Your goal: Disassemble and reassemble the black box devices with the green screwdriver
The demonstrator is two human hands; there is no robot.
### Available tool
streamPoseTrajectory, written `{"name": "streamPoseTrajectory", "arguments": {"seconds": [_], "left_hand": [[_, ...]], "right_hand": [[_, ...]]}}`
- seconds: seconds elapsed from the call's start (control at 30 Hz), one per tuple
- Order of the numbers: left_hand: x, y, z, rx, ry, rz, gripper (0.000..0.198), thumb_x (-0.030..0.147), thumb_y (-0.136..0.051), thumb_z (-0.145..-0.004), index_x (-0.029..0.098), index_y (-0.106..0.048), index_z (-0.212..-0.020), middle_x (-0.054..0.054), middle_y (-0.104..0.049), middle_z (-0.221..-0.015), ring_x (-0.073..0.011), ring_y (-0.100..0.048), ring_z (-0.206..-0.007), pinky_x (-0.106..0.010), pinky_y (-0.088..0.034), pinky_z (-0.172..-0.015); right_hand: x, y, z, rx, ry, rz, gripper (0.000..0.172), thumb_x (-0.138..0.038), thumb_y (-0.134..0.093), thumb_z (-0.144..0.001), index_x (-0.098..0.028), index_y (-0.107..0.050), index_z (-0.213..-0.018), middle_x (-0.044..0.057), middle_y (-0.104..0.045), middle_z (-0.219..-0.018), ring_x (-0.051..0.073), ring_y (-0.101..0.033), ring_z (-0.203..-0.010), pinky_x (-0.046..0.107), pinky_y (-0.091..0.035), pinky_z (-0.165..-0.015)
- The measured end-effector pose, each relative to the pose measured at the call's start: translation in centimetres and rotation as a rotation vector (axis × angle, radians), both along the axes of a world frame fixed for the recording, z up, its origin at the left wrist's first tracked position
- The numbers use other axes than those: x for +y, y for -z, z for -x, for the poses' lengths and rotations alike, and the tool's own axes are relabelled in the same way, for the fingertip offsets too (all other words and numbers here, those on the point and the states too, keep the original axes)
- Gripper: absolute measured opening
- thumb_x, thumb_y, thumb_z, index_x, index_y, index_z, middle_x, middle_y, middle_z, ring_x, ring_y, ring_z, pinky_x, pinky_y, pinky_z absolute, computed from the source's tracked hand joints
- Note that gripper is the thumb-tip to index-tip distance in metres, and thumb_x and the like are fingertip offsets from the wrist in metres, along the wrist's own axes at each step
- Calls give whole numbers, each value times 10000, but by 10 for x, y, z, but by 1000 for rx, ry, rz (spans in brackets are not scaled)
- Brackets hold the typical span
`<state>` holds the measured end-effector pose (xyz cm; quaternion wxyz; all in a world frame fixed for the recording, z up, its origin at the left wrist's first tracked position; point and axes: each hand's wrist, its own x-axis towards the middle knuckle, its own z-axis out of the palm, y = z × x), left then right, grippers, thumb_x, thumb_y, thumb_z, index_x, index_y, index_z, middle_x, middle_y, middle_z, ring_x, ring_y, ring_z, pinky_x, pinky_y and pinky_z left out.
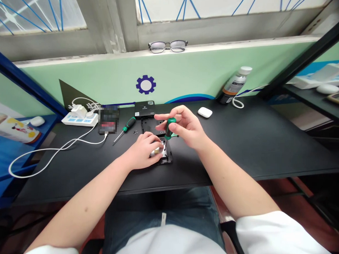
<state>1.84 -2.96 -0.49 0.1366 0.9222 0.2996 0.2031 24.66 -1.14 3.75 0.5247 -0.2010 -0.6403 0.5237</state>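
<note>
My right hand [186, 127] grips a green-handled screwdriver [171, 129], held upright with the shaft pointing down. Its tip reaches toward an opened flat black device [168, 159] with pale metallic parts inside; whether it sits in a screw is too small to tell. My left hand [146, 151] is curled over the left side of this device, holding it against the table. Behind my hands lies a black cover-like tray [148, 125], partly hidden by my right fingers. A scrap of green circuit board [174, 134] shows beneath the right hand.
A second screwdriver [129, 124] and several tiny screws [135, 132] lie left. A black box [144, 109] stands behind. A power strip [80, 118] with a white cable [60, 149] is farther left. A white earbud case [205, 112] and a bottle [235, 85] are on the right.
</note>
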Motion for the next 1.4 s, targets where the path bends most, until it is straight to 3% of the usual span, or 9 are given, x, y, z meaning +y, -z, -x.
{"name": "streamPoseTrajectory", "arguments": {"seconds": [0.13, 0.33, 0.47, 0.6, 0.73, 0.87, 1.1, 1.27, 1.4], "left_hand": [[1, 1, -2, -11, -6, 12, 165, 299, -660, -996, 234, -749, -1119, -112, -729, -1204, -305, -569, -1185, -545, -498, -1087], [1, 3, -2, -35, -10, 15, 156, 290, -656, -993, 246, -763, -1098, -112, -715, -1196, -304, -575, -1177, -540, -507, -1076], [0, 5, -4, -46, -33, 3, 151, 271, -627, -1014, 240, -765, -1067, -110, -715, -1191, -297, -576, -1166, -531, -511, -1065], [-1, 5, -6, -54, -30, -10, 148, 269, -620, -1020, 226, -757, -1056, -110, -721, -1185, -294, -573, -1152, -532, -513, -1055], [0, 1, -5, -61, -32, -27, 141, 258, -618, -1020, 224, -754, -1023, -106, -724, -1169, -293, -574, -1145, -520, -518, -1037], [0, -1, -3, -67, -40, -26, 139, 238, -613, -1020, 228, -751, -1012, -101, -725, -1157, -288, -583, -1146, -508, -517, -1029], [1, 4, -3, -60, -25, -26, 124, 240, -627, -1016, 229, -750, -1014, -99, -728, -1153, -285, -589, -1144, -505, -508, -1040], [1, 5, -4, -65, -22, -24, 102, 243, -646, -1011, 235, -747, -1022, -91, -732, -1151, -284, -596, -1144, -502, -508, -1051], [1, 5, -5, -81, -17, -19, 95, 247, -651, -1004, 235, -745, -1011, -88, -735, -1143, -284, -598, -1137, -506, -514, -1049]], "right_hand": [[1, -1, -2, -79, 104, -106, 267, -518, -678, -1009, -272, -698, -1111, 99, -711, -1401, 262, -708, -1212, 466, -611, -1002], [6, 2, -3, -88, 289, -232, 263, -489, -616, -1041, -292, -783, -995, 62, -667, -1069, 226, -655, -970, 419, -592, -835], [6, 2, 0, -17, 284, -225, 258, -528, -729, -969, -274, -764, -946, 60, -720, -1046, 228, -691, -975, 412, -603, -846], [3, 2, 3, 34, 245, -170, 321, -394, -939, -800, -261, -680, -933, 39, -787, -1021, 217, -748, -1025, 375, -626, -885], [-3, 0, 2, 15, 159, -104, 260, -427, -815, -925, -254, -644, -1016, 82, -821, -1176, 238, -773, -1111, 416, -639, -933], [-3, -3, 0, -78, 157, -158, 227, -476, -685, -1004, -277, -746, -1095, 92, -747, -1356, 276, -700, -1269, 460, -609, -1001], [2, 0, 0, -54, 308, -250, 240, -453, -648, -1030, -282, -803, -965, 53, -659, -1009, 179, -615, -821, 356, -543, -700], [1, 1, 4, -1, 280, -207, 256, -505, -818, -908, -273, -725, -965, 61, -760, -1076, 233, -716, -1039, 388, -589, -829], [-2, 5, 7, -5, 247, -145, 414, -372, -959, -776, -285, -624, -1004, 29, -814, -1074, 229, -762, -1058, 387, -607, -886]]}}
